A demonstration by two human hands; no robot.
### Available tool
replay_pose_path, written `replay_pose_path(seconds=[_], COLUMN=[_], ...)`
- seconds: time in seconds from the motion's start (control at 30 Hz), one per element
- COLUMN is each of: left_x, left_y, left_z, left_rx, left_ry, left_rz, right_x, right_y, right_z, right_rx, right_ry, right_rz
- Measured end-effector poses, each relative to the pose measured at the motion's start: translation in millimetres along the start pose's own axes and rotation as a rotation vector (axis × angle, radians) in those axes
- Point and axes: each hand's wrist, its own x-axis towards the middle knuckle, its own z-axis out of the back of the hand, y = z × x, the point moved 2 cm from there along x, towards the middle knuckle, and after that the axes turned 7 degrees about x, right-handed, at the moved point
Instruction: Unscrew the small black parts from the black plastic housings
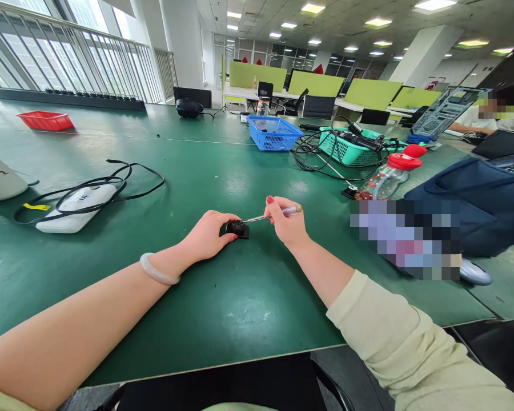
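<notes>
My left hand [209, 235] is closed on a small black part [239, 229] that rests on the green table, with thumb and fingers at its left side. The part looks like a dark block on a flat base; its details are too small to tell. In my right hand [288, 222] is a small screwdriver [290, 210] with a pale, translucent handle and a thin metal shaft. The shaft points left, and its tip is at the top right of the black part. Whether the tip touches a screw there I cannot tell.
A white device with a black strap [79, 210] lies left. Beyond are a red tray [45, 120], a blue basket [274, 135] and a green basket [346, 152] with cables. On the right are a red-lidded bottle [388, 178] and a dark blue bag [471, 200]. Another person sits far right.
</notes>
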Motion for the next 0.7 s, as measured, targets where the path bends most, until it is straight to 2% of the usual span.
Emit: replay_pose_path(seconds=[0.1, 0.33, 0.57, 0.7], left_x=[0, 0, 2, 3], left_y=[0, 1, 0, 1], left_z=[-0.9, -1.3, -0.2, -0.4], left_rx=[0.001, -0.008, -0.029, -0.032], left_ry=[0.009, 0.019, 0.015, 0.007], left_rz=[0.004, 0.015, 0.031, 0.015], right_x=[2, 3, 11, 12], right_y=[-7, -7, -26, -30], right_z=[1, 1, 2, 4], right_rx=[0.058, 0.062, 0.254, 0.301], right_ry=[-0.021, -0.036, -0.178, -0.185], right_rz=[-0.068, -0.118, -0.459, -0.542])
